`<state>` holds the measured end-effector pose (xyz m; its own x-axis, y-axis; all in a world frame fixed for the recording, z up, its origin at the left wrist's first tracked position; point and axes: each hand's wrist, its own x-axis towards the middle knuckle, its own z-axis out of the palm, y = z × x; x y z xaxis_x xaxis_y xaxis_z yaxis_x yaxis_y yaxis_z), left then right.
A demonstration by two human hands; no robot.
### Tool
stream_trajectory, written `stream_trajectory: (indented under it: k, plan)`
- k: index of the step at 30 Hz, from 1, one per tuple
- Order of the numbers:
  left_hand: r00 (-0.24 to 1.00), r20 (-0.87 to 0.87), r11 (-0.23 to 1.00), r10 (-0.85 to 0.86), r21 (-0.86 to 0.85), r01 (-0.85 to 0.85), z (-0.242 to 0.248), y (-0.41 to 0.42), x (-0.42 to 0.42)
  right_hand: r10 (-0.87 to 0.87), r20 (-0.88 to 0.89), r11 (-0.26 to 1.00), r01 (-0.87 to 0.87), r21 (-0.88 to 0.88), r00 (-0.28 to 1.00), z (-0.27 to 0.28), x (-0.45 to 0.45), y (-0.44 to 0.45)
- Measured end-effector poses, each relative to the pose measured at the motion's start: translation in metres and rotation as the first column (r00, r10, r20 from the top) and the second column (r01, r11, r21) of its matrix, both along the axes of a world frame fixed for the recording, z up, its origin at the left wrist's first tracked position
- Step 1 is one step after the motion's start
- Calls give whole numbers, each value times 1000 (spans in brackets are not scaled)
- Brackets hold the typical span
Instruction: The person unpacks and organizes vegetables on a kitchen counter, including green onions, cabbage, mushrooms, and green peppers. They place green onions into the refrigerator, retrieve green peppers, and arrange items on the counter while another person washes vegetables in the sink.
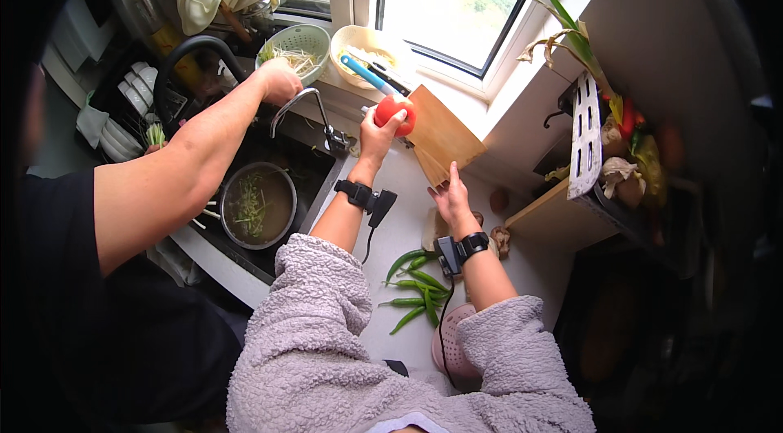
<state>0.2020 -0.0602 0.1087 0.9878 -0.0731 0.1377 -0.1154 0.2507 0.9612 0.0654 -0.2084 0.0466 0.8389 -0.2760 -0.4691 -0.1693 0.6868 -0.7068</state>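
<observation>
My left hand (380, 134) is closed around a red tomato (396, 114), held up over the counter near the windowsill. To its right is a wooden block or board (449, 130), angled towards the window. My right hand (451, 199) is by the lower edge of that wood, fingers apart; whether they touch it is unclear. Below, several green chili peppers (422, 292) lie on the white counter (382, 237). Mushrooms (500, 241) and a pale block-shaped item (433, 228) lie near my right wrist, partly covered by it.
At left, another person's hand (281, 79) reaches into a green colander (309, 41) of sprouts. A cream basket (352, 35) and a blue-handled utensil (367, 73) are beside it. A pot (260, 207) with greens stands in the sink. At right, a rack (584, 133) holds vegetables; a pink colander (452, 335) sits below.
</observation>
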Motion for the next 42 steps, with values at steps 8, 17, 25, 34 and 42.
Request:
stream_trajectory:
  k: [8,17,25,34,42]
  plan:
    - [967,253,934,14,343,-103,44,-17,-8,-153,213,988,156,4,965,-9,23,19]
    - [969,246,884,12,450,-125,89,-31,-4,36,174,995,-20,-95,984,1,50,-7]
    - [853,522,735,-33,591,-333,94,-85,-42,-374,40,927,373,25,927,-18,77,-29]
    - [839,475,822,-266,566,-61,85,-130,-70,-177,152,420,214,-882,973,-28,53,-7]
    - [709,366,774,-603,482,409,81,-85,-66,-167,-84,494,9,-869,982,-24,79,-83]
